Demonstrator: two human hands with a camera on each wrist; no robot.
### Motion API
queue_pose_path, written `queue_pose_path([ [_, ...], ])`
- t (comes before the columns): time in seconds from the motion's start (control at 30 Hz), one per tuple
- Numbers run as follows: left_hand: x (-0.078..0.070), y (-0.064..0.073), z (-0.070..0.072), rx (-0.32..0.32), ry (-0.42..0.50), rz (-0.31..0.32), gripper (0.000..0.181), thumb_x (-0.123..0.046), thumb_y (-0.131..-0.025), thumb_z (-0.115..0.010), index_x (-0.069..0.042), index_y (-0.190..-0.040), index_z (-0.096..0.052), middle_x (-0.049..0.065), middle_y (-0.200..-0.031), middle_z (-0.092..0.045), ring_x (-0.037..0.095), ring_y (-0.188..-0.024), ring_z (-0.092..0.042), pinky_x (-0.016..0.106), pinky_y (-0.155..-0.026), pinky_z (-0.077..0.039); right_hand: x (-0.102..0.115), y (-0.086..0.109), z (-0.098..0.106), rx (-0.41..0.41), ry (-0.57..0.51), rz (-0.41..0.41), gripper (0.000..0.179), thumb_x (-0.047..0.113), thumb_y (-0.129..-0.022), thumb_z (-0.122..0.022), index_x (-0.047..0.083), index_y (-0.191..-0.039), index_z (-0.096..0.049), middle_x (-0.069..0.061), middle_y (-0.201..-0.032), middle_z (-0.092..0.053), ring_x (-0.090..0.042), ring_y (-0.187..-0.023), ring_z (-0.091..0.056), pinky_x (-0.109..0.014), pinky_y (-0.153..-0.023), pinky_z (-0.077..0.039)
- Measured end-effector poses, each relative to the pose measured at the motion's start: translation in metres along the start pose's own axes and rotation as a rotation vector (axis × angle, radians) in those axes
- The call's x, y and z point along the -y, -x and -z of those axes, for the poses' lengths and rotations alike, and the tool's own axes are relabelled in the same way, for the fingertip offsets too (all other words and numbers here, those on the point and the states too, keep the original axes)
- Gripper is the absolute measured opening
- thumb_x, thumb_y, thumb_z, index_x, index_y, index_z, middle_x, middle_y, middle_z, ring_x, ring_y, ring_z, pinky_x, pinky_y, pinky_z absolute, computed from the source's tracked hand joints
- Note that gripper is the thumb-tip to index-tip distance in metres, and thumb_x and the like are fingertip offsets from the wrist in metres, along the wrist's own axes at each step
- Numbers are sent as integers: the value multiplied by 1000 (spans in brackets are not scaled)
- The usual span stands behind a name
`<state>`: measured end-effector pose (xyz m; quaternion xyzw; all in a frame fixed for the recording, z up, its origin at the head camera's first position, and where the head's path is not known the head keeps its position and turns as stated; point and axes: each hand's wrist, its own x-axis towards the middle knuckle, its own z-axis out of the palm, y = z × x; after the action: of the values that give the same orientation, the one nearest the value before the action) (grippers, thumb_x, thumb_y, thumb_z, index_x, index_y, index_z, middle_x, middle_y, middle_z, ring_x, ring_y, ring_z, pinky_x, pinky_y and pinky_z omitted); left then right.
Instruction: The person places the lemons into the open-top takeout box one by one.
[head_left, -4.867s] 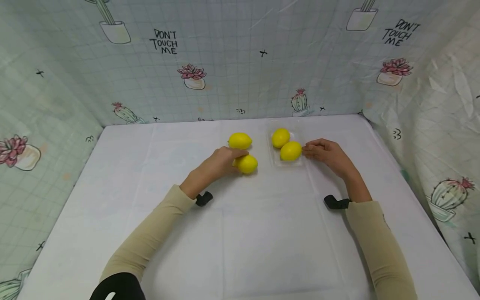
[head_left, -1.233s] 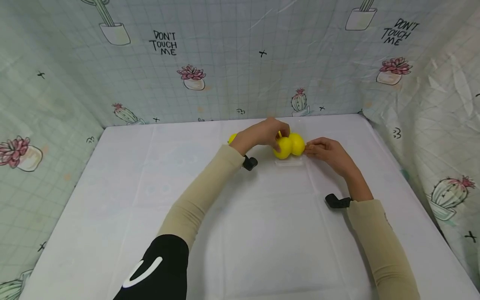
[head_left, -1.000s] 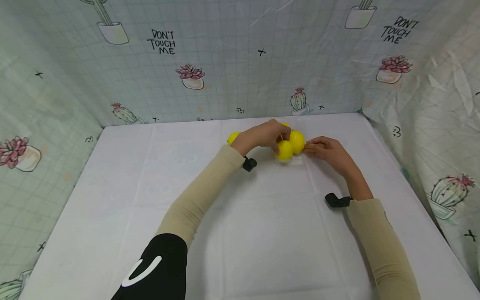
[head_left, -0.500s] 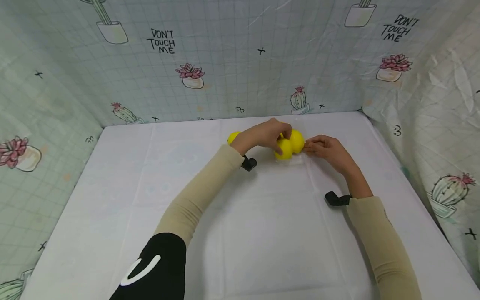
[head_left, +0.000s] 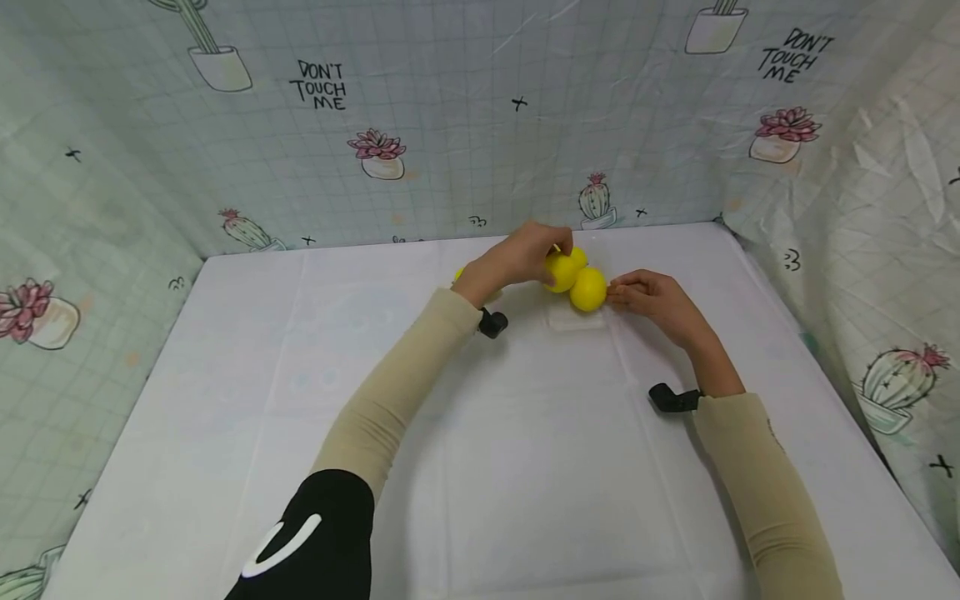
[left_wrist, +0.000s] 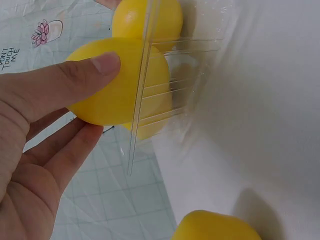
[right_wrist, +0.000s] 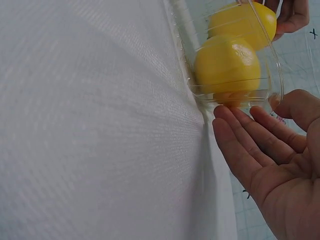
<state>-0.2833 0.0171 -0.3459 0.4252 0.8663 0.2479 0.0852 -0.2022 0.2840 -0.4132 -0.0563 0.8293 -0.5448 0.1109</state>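
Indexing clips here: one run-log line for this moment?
left hand: grips yellow oval lemon, partly inside clear rectangular plastic tray; right hand: at tray's side; in tray: two other lemons; outside: fourth lemon

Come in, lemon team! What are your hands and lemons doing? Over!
Left hand grips one lemon at tray. Right hand at tray's side. Two lemons inside, might crowd it. Fourth lemon on table.

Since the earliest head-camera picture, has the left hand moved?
Yes: the left hand has gone right and forward, now overlapping the far edge of the table in the head view.
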Motion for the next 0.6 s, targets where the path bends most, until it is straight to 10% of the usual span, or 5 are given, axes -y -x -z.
queue_pose_path([
  [0.6,10,-9,-16,46,23,123,38,-6,-85,-83,-8,-114,-59,5,-122,-65,19,-110,-57,26,-99,-50,2,-3,-2,-6,37,-33,48,33,-106,-55,-3,-138,-52,-20,-142,-58,-29,-125,-61,-30,-102,-52],
])
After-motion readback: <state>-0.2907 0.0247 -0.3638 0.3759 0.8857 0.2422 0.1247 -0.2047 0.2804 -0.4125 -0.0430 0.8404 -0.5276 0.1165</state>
